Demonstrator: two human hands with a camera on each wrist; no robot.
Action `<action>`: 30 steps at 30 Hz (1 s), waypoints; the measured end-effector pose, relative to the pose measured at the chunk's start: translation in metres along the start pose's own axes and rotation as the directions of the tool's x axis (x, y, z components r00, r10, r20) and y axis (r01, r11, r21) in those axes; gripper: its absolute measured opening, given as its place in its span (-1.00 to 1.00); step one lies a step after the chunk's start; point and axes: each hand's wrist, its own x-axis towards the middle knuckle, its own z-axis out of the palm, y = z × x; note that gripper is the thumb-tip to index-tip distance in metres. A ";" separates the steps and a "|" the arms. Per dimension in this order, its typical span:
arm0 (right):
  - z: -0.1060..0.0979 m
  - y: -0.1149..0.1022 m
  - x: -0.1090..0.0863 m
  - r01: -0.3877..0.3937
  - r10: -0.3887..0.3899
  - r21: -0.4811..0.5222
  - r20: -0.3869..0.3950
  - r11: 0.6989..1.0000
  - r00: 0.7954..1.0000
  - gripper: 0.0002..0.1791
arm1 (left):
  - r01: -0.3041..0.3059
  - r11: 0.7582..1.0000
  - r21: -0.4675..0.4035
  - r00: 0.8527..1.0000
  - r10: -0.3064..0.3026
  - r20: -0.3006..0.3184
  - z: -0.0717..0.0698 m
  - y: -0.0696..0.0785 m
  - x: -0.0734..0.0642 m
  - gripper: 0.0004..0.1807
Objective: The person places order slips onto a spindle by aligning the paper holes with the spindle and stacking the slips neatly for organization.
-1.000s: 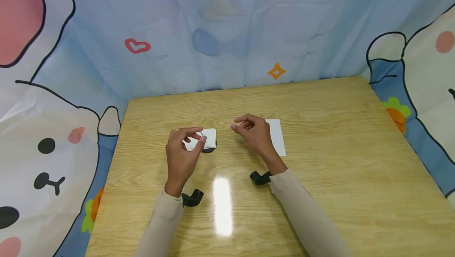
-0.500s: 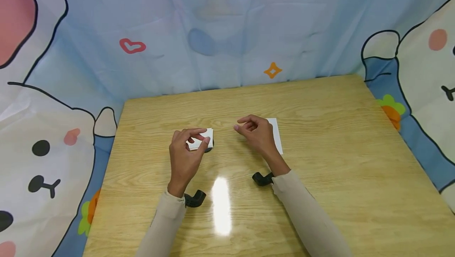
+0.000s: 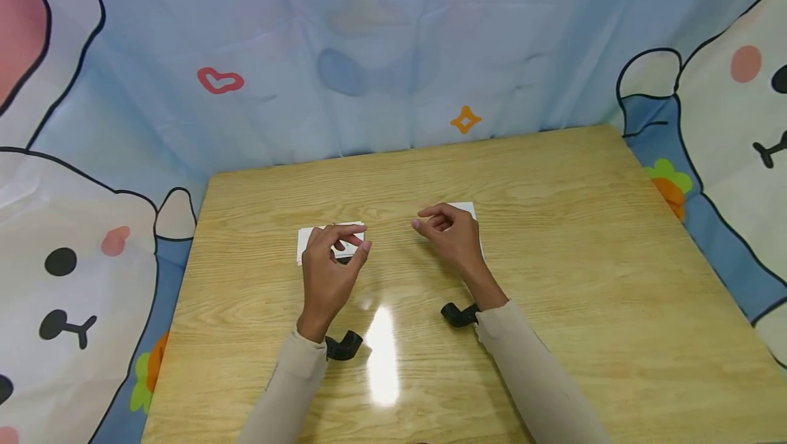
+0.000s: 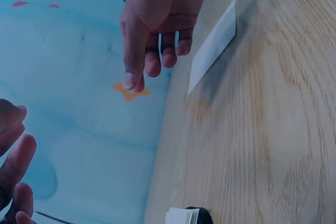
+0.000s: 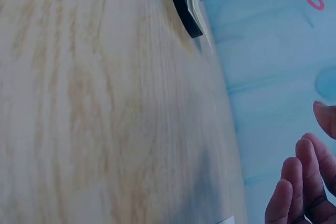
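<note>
My left hand [image 3: 328, 273] hovers over the table in front of a small stack of white cards [image 3: 305, 242]. Its thumb and fingers curve loosely, tips apart, and I see nothing between them. Under the cards sits a flat black object [image 5: 182, 6]; what it is I cannot tell. Farther right, my right hand [image 3: 458, 239] is held above a white sheet of paper [image 4: 215, 45] and covers much of it in the head view. Fingers and thumb [image 5: 325, 119] of that hand are relaxed and apart, with no object visible between them.
Both hands are above a light wooden table [image 3: 565, 246]. A blue cartoon-printed cloth [image 3: 393, 54] hangs behind it. Black wrist mounts [image 3: 344, 345] stick out from the sleeves [image 3: 535, 362]. Glare marks the near middle of the tabletop.
The head view has turned slightly right. Both hands have shifted a little right relative to the cards and paper, uncovering the stack's left side and covering more of the sheet.
</note>
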 end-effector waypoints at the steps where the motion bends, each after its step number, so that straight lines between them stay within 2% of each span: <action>1: -0.001 0.001 -0.001 -0.005 0.005 -0.001 -0.003 1.000 1.000 -0.75 | -0.002 1.000 -0.001 1.000 0.002 0.002 0.001 0.000 0.000 -0.76; 15: -0.009 0.012 -0.012 -0.024 0.024 0.021 -0.031 1.000 0.999 -0.70 | 0.003 1.000 -0.029 0.997 -0.001 0.072 0.016 0.004 -0.006 -0.77; 21: -0.012 0.016 -0.012 -0.028 0.029 0.029 -0.041 0.999 0.999 -0.73 | -0.002 1.000 -0.015 0.997 0.003 0.078 0.025 0.000 -0.010 -0.77; 30: -0.021 0.020 -0.008 -0.018 0.019 0.014 -0.049 1.000 0.999 -0.71 | 0.031 0.999 -0.044 0.994 -0.026 0.110 0.038 0.000 -0.016 -0.76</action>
